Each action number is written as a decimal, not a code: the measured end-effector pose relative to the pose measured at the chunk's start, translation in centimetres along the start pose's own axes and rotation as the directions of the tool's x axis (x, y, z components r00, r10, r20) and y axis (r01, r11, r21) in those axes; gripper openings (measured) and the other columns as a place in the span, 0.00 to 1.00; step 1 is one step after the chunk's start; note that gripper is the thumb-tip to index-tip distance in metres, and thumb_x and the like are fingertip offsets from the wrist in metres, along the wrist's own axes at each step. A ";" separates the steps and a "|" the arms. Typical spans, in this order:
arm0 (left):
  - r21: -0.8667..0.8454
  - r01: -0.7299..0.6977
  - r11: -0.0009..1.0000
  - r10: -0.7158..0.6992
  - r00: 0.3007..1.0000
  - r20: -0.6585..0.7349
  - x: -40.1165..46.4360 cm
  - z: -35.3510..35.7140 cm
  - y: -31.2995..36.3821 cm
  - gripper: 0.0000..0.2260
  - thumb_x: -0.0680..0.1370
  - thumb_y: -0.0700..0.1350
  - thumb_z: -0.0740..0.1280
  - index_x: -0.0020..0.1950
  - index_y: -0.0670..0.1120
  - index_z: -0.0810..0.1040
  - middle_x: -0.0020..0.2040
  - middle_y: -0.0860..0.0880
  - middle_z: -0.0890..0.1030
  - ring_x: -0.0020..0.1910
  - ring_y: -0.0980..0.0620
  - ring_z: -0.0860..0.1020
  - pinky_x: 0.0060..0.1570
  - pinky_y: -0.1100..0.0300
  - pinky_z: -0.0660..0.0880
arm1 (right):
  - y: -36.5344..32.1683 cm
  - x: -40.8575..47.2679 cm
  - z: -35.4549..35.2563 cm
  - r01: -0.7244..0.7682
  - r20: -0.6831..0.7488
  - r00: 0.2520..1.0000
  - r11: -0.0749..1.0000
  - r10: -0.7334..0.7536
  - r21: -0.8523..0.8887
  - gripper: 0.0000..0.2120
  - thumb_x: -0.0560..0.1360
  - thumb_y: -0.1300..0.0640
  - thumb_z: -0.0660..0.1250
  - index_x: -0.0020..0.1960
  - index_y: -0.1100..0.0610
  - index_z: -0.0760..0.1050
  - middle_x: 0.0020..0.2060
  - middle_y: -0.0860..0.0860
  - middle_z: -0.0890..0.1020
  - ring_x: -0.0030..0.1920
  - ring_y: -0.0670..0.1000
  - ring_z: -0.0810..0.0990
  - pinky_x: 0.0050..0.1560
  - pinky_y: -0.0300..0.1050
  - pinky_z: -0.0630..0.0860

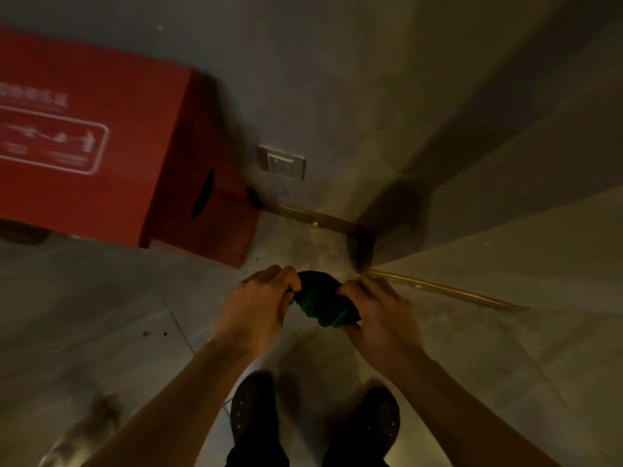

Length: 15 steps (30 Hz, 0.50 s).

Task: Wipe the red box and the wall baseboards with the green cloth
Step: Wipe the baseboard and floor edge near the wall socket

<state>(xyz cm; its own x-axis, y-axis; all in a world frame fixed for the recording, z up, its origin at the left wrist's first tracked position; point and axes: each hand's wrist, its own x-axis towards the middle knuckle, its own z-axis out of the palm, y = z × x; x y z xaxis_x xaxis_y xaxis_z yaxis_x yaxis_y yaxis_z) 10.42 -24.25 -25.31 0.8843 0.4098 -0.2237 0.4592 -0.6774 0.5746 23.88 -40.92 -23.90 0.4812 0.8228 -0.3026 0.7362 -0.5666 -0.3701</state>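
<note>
The green cloth (323, 303) is bunched up in mid-air in front of me, held between both hands. My left hand (259, 303) pinches its left end and my right hand (377, 311) grips its right end. The red box (101, 143) stands on the floor at the left against the wall, with white print on its front and a dark oval handle hole in its side. A brown baseboard (320, 219) runs along the wall foot right of the box to a corner, and another baseboard strip (445, 291) continues along the right wall.
A wall socket plate (283, 163) sits low on the wall just right of the box. My two dark shoes (253, 409) stand on the grey tiled floor below my hands. A pale blurred object (87, 429) lies at the lower left.
</note>
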 end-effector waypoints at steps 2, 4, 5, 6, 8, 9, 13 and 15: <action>-0.003 0.026 1.000 -0.026 1.000 -0.004 0.8 2.6 -2.1 0.07 0.79 0.41 0.67 0.54 0.52 0.76 0.45 0.55 0.76 0.33 0.62 0.68 0.34 0.70 0.63 | 1.3 1.4 2.9 0.013 -0.004 1.000 1.000 -0.013 -0.004 0.25 0.65 0.52 0.79 0.59 0.50 0.75 0.55 0.50 0.78 0.53 0.53 0.77 0.46 0.50 0.79; 0.003 0.036 0.999 -0.036 0.999 -0.009 1.7 5.5 -4.4 0.08 0.79 0.41 0.66 0.54 0.53 0.75 0.45 0.57 0.74 0.34 0.61 0.70 0.35 0.69 0.64 | 2.8 3.0 6.0 0.029 -0.030 0.999 1.000 -0.029 -0.012 0.25 0.64 0.53 0.80 0.58 0.50 0.75 0.54 0.50 0.78 0.51 0.53 0.78 0.44 0.49 0.79; 0.008 0.033 0.999 -0.033 0.999 -0.009 2.1 6.6 -5.5 0.08 0.79 0.42 0.66 0.54 0.54 0.74 0.46 0.57 0.74 0.34 0.60 0.70 0.35 0.67 0.66 | 3.5 3.8 7.3 0.037 -0.039 0.999 0.999 -0.037 -0.017 0.25 0.63 0.54 0.80 0.58 0.50 0.76 0.54 0.50 0.78 0.50 0.53 0.78 0.43 0.49 0.79; 0.019 0.029 0.999 -0.028 1.000 -0.007 2.6 7.6 -6.4 0.08 0.79 0.43 0.66 0.55 0.55 0.73 0.47 0.57 0.74 0.36 0.59 0.71 0.37 0.64 0.69 | 4.1 4.6 8.5 0.043 -0.046 0.998 0.999 -0.044 -0.021 0.26 0.64 0.54 0.79 0.59 0.50 0.76 0.54 0.50 0.78 0.50 0.53 0.78 0.43 0.48 0.78; 0.044 0.018 0.999 -0.018 1.000 0.003 3.6 9.5 -8.2 0.08 0.80 0.44 0.64 0.56 0.55 0.72 0.49 0.56 0.75 0.39 0.57 0.73 0.40 0.59 0.74 | 5.3 6.1 11.0 0.060 -0.063 0.996 0.998 -0.061 -0.028 0.26 0.64 0.54 0.79 0.60 0.51 0.76 0.56 0.51 0.78 0.52 0.55 0.78 0.44 0.49 0.77; 0.049 0.014 0.999 -0.014 1.000 0.005 4.2 10.4 -9.1 0.07 0.81 0.44 0.64 0.56 0.55 0.72 0.50 0.55 0.76 0.41 0.55 0.74 0.41 0.56 0.75 | 5.9 6.9 12.1 0.071 -0.067 0.995 0.997 -0.073 -0.033 0.25 0.65 0.55 0.79 0.60 0.51 0.76 0.56 0.51 0.78 0.52 0.55 0.78 0.44 0.49 0.77; 0.093 -0.031 0.995 0.031 1.000 0.000 7.1 13.5 -12.2 0.07 0.82 0.44 0.63 0.57 0.54 0.73 0.55 0.54 0.76 0.42 0.57 0.73 0.44 0.60 0.71 | 7.9 10.1 15.5 0.106 -0.116 0.987 0.991 -0.115 -0.080 0.26 0.61 0.56 0.79 0.58 0.50 0.78 0.51 0.51 0.79 0.50 0.56 0.79 0.37 0.49 0.77; 0.105 -0.050 0.993 0.052 0.999 -0.017 8.8 14.8 -13.8 0.07 0.81 0.44 0.63 0.57 0.54 0.73 0.56 0.54 0.76 0.44 0.57 0.74 0.46 0.60 0.72 | 8.9 11.9 17.0 0.104 -0.164 0.979 0.990 -0.119 -0.097 0.27 0.59 0.55 0.79 0.56 0.48 0.77 0.51 0.49 0.79 0.50 0.55 0.79 0.35 0.49 0.77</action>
<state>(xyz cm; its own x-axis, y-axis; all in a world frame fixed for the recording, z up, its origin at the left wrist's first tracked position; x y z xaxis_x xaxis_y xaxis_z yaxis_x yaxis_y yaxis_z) 13.16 -20.38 -46.87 0.9054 0.3844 -0.1800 0.4209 -0.7576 0.4989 28.08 -36.90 -45.70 0.4612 0.8806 -0.1083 0.8251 -0.4706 -0.3126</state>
